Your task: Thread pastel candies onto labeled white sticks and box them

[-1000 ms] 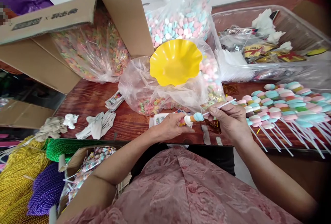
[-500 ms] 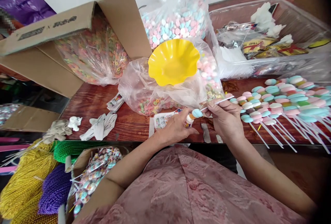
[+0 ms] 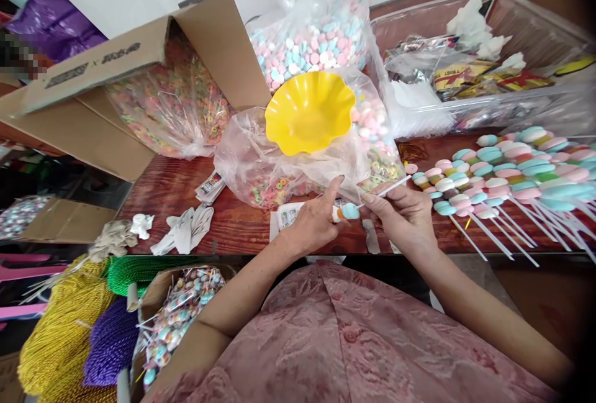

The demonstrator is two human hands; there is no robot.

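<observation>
My right hand pinches a thin white stick that points up to the right. On the stick's lower end sit a blue candy and an orange piece. My left hand closes on that candy end, index finger raised. Both hands hover over the front of the wooden table. Just behind them lies a clear bag of candy rings with a yellow scalloped bowl resting on it.
Finished candy sticks lie in a row at the right. Behind are a bag of pastel candies, a cardboard box with a ring-candy bag, and a clear bin. White gloves lie left. Coloured cord bundles sit below.
My left index finger has lifted off the candy end. The camera view drifted slightly, so the hands sit a little further left and higher.
</observation>
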